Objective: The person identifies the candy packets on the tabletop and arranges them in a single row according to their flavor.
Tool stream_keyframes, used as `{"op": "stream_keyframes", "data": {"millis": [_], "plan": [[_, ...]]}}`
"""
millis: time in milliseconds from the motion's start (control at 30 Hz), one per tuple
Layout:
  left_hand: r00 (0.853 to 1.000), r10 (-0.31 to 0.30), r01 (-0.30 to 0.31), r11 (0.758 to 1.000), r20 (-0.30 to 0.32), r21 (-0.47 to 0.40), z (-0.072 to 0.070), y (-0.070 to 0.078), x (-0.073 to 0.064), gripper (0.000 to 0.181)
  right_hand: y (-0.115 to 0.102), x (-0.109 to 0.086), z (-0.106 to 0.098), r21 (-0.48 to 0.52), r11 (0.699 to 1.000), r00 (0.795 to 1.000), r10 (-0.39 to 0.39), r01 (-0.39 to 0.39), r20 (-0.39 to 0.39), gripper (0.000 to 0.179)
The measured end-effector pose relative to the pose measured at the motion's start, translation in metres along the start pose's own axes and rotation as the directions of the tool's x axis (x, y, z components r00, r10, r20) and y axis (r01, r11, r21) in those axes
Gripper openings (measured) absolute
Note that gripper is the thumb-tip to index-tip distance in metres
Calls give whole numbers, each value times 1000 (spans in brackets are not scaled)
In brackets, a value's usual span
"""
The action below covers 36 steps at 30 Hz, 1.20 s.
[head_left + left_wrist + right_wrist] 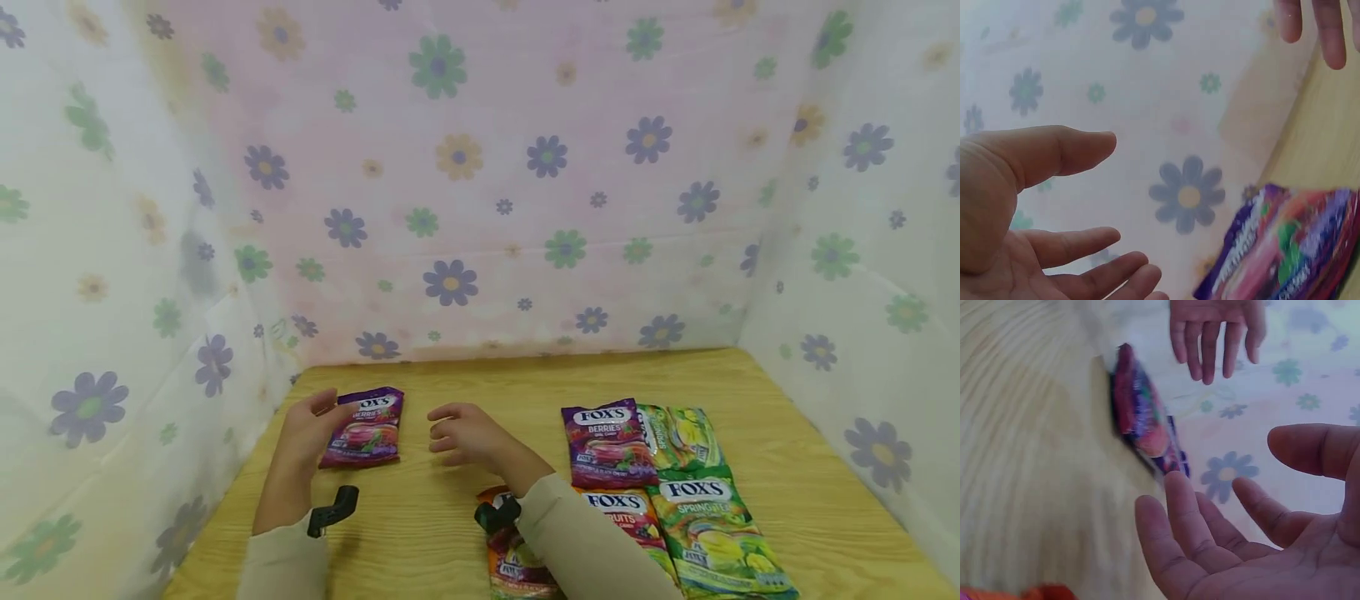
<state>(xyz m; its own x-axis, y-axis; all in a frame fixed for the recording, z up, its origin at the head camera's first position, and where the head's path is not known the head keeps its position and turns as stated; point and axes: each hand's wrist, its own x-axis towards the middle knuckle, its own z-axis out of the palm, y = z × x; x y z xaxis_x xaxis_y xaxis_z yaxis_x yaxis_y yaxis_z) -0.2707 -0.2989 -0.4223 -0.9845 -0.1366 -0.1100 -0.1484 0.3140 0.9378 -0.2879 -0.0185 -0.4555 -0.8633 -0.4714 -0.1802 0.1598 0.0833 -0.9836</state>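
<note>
A purple Fox's Berries candy bag (367,433) lies on the left part of the table. My left hand (310,429) hovers at its left side, overlapping the bag's edge in the head view, with thumb and fingers spread apart. On the bag's other side, my right hand (468,437) hangs in the air, fingers loosely bent and holding nothing. The left wrist view has the bag (1291,244) low on the right, beyond the left hand's fingers (1085,240). From the right wrist, the bag (1144,415) appears past the right fingertips, with the left hand (1216,331) behind it.
To the right lie a second purple Berries bag (609,446), a green Spring Tea bag (720,533) and another green-yellow bag (686,437). Orange Fruits bags (630,521) lie nearer, partly under the right sleeve. Flowered cloth (480,208) walls the wooden table (480,375) on three sides.
</note>
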Motion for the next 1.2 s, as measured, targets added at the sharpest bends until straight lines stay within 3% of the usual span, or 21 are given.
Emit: {"op": "stream_keyframes", "data": {"millis": [233,433,567,767,1067,1200], "plan": [[996,72,-74,997,50,31,17,21,-11,80,-21,-26,-26,-67,998,1000,-21,22,19,37],[986,137,-140,990,91,18,31,40,-24,79,-33,-49,-46,-120,985,992,-115,121,53,37],[976,184,-188,982,120,26,47,55,-32,73,-40,-68,-56,-170,970,985,-173,173,13,41],[951,253,-261,965,176,22,74,67,-41,72,-48,-97,-69,-286,940,972,-218,184,-90,40],[941,291,-297,955,171,14,109,79,-50,63,-58,-141,-104,-421,881,941,-303,216,-151,39],[938,301,-304,953,173,-12,123,86,-55,60,-61,-159,-120,-501,841,925,-332,204,-182,38]]}}
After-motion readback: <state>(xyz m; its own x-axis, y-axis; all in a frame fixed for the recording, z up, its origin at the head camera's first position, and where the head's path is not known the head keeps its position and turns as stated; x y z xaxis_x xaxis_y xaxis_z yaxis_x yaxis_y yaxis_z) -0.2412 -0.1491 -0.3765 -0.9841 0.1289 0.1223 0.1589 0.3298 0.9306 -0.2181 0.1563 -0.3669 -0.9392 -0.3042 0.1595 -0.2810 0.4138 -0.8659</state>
